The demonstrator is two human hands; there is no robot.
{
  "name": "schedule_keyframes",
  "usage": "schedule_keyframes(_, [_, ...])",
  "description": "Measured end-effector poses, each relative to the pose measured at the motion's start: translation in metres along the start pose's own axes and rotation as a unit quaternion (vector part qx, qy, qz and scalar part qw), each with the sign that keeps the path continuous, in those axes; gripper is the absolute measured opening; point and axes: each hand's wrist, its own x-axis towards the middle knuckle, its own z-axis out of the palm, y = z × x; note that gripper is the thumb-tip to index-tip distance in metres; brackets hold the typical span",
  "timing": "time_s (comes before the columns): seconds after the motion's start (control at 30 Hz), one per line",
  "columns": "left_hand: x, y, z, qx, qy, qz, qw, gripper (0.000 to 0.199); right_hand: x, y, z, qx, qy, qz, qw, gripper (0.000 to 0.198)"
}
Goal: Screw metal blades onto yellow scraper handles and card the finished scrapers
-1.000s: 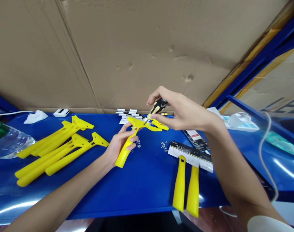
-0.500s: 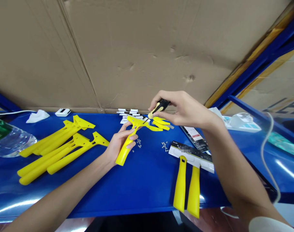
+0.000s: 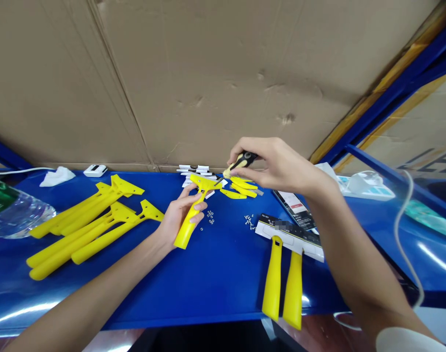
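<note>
My left hand (image 3: 179, 215) is wrapped round the handle of a yellow scraper (image 3: 188, 227), its wide head pointing up and away from me. My right hand (image 3: 269, 164) grips a black and cream screwdriver (image 3: 241, 163). The shaft slants down to the right end of the scraper head, and whether the tip sits in a screw is too small to tell. Small nuts (image 3: 210, 216) lie just right of the scraper handle. A scatter of screws (image 3: 249, 221) rests farther right. Behind the scraper head are yellow blade covers (image 3: 241, 187) and white paper-wrapped pieces (image 3: 197, 171).
Several yellow scraper handles (image 3: 94, 230) lie on the left of the blue table (image 3: 193, 293). Two packaged yellow scrapers (image 3: 276, 278) overhang the front edge at right, near a phone (image 3: 294, 208). A plastic bottle (image 3: 17, 210) lies far left. Cardboard (image 3: 223, 88) walls the back.
The scraper in my left hand has shifted slightly left, with its head a little farther from the screwdriver handle. My right hand has hardly moved and keeps hold of the screwdriver.
</note>
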Motion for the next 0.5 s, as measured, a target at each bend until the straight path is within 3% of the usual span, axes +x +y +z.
schedule_keyframes(0.1, [-0.0011,-0.0002,0.0009,0.003,-0.006,0.000,1.000,0.058,0.0011,0.0007,0.0017,-0.022,0.024,-0.004,0.999,0.012])
schedule_keyframes(0.3, [-0.0002,-0.0026,-0.0020,0.002,-0.011,-0.006,1.000,0.055,-0.0005,0.0015,0.0007,0.018,-0.009,-0.005,1.000,0.017])
schedule_keyframes(0.5, [0.0020,-0.0020,-0.0065,0.004,-0.017,-0.006,1.000,0.050,0.0004,-0.0021,0.0032,0.019,0.000,-0.007,1.000,0.011])
